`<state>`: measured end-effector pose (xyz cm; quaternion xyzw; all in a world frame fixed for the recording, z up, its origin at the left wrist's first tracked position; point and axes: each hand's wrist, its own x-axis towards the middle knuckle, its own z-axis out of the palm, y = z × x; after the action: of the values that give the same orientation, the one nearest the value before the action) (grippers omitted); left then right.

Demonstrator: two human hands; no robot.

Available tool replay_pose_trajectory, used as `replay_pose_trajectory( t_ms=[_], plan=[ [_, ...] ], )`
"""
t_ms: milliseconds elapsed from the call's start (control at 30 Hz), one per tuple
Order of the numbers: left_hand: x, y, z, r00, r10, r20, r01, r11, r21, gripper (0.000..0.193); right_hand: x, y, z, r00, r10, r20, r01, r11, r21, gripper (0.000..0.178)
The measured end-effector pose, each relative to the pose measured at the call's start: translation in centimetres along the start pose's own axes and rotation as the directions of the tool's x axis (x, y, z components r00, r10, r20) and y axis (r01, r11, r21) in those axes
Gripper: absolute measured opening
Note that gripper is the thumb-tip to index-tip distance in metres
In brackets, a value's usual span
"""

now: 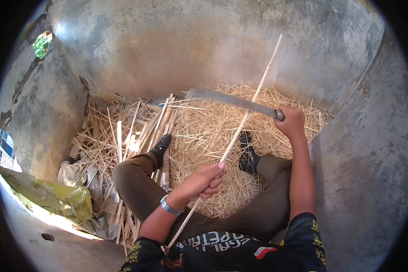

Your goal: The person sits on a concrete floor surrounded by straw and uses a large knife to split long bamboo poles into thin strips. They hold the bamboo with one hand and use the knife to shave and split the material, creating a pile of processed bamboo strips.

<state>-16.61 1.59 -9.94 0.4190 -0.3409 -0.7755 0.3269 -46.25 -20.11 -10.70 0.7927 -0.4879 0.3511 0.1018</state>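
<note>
My left hand [205, 182] is closed around a long, thin bamboo strip [238, 130]. The strip slants from my lap up toward the far wall, with a slight bend near its upper end. In my right hand [291, 121] is the handle of a long-bladed machete [231, 100]. Its blade reaches leftward across the strip, its tip smeared by motion. Whether blade and strip touch, I cannot tell. A metal watch [170, 206] sits on my left wrist.
Thin shavings [204, 131] cover the floor between and beyond my legs. Longer split bamboo pieces [156, 124] lie at the left, near a yellow plastic sheet [72, 199]. A curved concrete wall [190, 50] encloses me, close on the right [362, 181].
</note>
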Motion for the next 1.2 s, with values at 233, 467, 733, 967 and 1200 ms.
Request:
replay_pose_trajectory(
  t_ms=[233,467,733,967,1200],
  plan=[
    [-0.4,1.5,1.3,0.999,0.034,0.026,-0.035,0.999,0.037,0.039,1.0,6.4,0.5,0.830,0.556,-0.045,-0.556,0.816,-0.157,0.021],
    [0.7,0.1,0.4,0.999,0.004,-0.051,-0.005,1.000,-0.030,0.039,-0.1,2.0,1.1,0.977,0.205,0.065,-0.201,0.978,-0.061,0.015],
    [0.9,-0.7,1.1,0.994,-0.035,-0.104,0.030,0.998,-0.047,0.040,-1.5,4.9,5.9,0.817,0.563,0.128,-0.563,0.826,-0.040,0.016],
    [2.0,-2.1,0.3,0.997,-0.019,-0.079,0.014,0.998,-0.067,0.037,0.3,2.3,6.4,0.776,0.572,0.265,-0.568,0.817,-0.100,0.021],
    [0.9,-0.6,-0.4,0.981,0.058,-0.185,-0.068,0.996,-0.049,0.037,0.5,3.4,5.8,0.953,0.174,0.249,-0.173,0.985,-0.024,0.017]
  ],
)
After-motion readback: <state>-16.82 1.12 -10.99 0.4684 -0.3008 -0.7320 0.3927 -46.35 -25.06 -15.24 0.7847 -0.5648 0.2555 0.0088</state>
